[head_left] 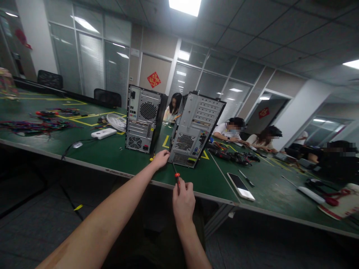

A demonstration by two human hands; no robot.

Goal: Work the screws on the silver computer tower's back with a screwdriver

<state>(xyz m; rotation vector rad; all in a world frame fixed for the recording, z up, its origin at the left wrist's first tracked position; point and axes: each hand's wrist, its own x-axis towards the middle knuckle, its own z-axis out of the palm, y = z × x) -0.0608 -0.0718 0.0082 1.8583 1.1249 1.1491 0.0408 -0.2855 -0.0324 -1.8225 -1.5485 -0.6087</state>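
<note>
A grey metal computer case [187, 129] stands on the green table in front of me, its rear panel turned my way and leaning to the right in the picture. At its lower left corner my left hand [162, 159] is closed against the edge, its fingertips partly hidden. My right hand [183, 198] grips a screwdriver [177, 176] with a red and black handle. The thin shaft points up to the bottom left corner of that case; I cannot make out a screw there. Close to my left wrist lies a small yellow-ended object [152, 159].
To the left stands a second computer case [141, 129]. A white power strip [103, 133], white basket [116, 122] and bundled wires [36, 125] lie beyond it. On the right are a phone [240, 186], another screwdriver [246, 178] and black cables [235, 157]. Several people sit across the table.
</note>
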